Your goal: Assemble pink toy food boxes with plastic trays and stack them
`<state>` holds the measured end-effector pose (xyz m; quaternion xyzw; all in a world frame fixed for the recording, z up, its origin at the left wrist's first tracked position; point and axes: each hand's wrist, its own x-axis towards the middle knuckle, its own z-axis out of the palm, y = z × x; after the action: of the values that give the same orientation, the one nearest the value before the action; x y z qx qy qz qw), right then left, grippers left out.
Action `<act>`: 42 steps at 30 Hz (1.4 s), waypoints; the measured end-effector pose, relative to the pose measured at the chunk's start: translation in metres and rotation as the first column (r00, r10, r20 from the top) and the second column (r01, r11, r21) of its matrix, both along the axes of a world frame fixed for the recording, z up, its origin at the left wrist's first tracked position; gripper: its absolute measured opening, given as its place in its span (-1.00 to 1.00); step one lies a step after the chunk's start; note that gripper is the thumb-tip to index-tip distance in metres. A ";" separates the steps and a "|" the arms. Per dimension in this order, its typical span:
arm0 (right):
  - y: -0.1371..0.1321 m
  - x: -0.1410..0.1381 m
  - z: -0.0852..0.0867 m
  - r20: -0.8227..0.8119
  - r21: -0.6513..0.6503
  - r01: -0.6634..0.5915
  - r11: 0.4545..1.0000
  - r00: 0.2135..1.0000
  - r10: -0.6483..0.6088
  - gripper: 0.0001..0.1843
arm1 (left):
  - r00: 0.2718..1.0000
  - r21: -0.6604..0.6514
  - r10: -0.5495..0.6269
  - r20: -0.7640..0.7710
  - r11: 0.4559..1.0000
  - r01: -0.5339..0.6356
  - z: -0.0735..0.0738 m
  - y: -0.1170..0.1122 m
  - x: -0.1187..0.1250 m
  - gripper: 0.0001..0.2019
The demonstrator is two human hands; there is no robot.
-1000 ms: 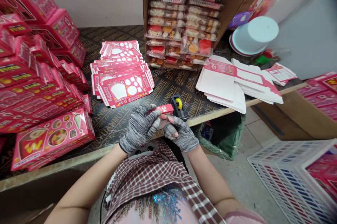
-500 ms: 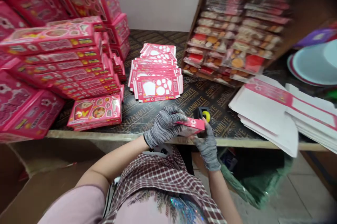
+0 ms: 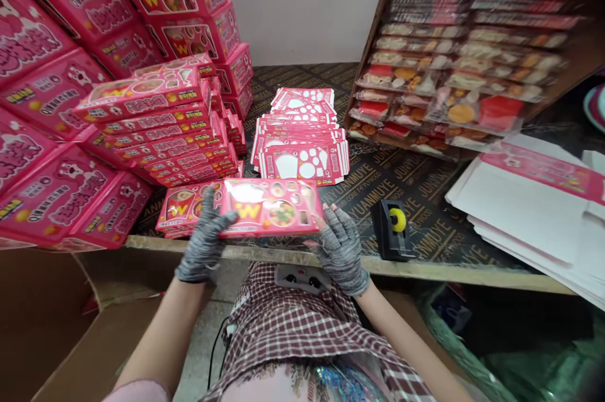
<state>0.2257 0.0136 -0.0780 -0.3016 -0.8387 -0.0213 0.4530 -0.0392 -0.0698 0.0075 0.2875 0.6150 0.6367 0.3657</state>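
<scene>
A pink toy box (image 3: 271, 205) with printed food pictures is held level above the table's front edge, its front facing up. My left hand (image 3: 207, 239), in a grey knit glove, grips its left end. At the other end, the gloved fingers of my right hand (image 3: 341, 246) are closed on the box, fingertips bare. Partly behind the box and my left hand lies another pink box (image 3: 182, 205) on the table. To the right of my right hand stands a black tape dispenser (image 3: 391, 230) with a yellow core.
Stacked finished boxes (image 3: 174, 131) rise on the left. Flat pink cartons (image 3: 302, 159) with cut-out windows lie in the middle. A tilted wooden tray (image 3: 373, 17) of bagged toy pieces (image 3: 458, 109) stands at the back right. White-backed card sheets (image 3: 524, 206) overhang the table edge (image 3: 444, 271).
The box has moved left, away from the tape dispenser, and turned from its narrow side to its wide printed front. My hands have spread to its two ends. The view has shifted left.
</scene>
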 end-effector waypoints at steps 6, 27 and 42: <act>0.015 0.018 -0.056 0.138 -0.224 0.075 0.972 0.989 -0.044 -0.41 | 0.931 -0.131 0.229 -0.283 0.953 -0.274 0.022 -0.036 -0.126 -0.34; 0.067 0.105 -0.110 -0.503 -0.825 -0.133 0.550 0.617 -0.605 -0.27 | -0.154 -0.699 -0.700 -0.698 0.712 -0.068 -0.047 0.276 0.064 -0.04; 0.069 0.103 -0.109 -0.451 -0.832 -0.005 0.555 0.590 -0.670 -0.33 | -0.124 -0.683 -0.690 -0.713 0.724 -0.099 -0.058 0.281 0.075 -0.19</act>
<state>0.3283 0.0825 -0.1870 -0.6139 -0.4226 0.3615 0.5602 0.0357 0.2114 -0.0507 0.6730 0.7347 -0.0825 0.0211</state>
